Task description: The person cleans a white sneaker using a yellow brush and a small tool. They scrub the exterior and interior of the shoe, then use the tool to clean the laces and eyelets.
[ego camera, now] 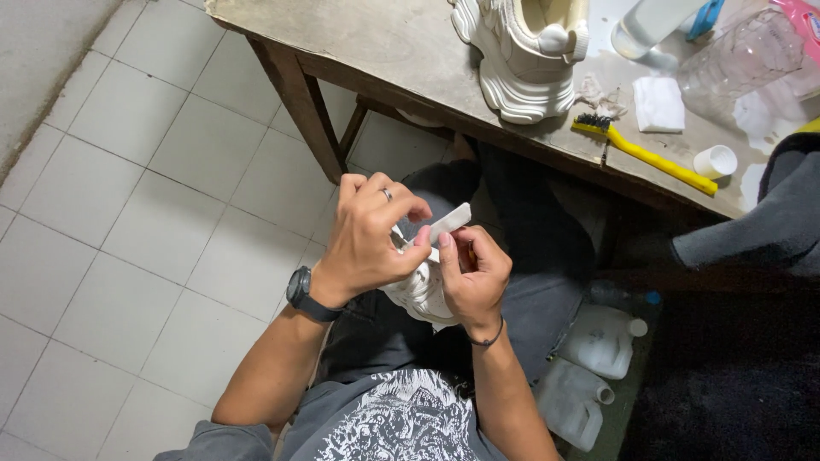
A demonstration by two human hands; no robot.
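Sitting at a wooden table [401, 51], the person holds a white shoe [420, 294] over the lap, below the table edge and above the tiled floor [137, 222]. The left hand [369, 239], with a ring on one finger and a black watch [304, 293] at the wrist, has its fingers curled closed against the upper part of the shoe, thumb and forefinger pinched together near a white strip [448, 224]. The right hand [472, 277], with a dark band at the wrist, cups the shoe from the other side; its fingers are bent around the shoe and its thumb presses the lower end of the strip, which sticks up slanted between the two hands. Whether the strip is part of the shoe cannot be told

On the table stands a second white shoe [521, 60], sole towards the table edge. Just beside it lies a yellow brush [645, 155] with dark bristles, and near that a folded white cloth [658, 104], a small white cap [714, 161] and a clear plastic bottle [739, 64]. On the floor to the person's right stand two white jugs [589, 376], close together
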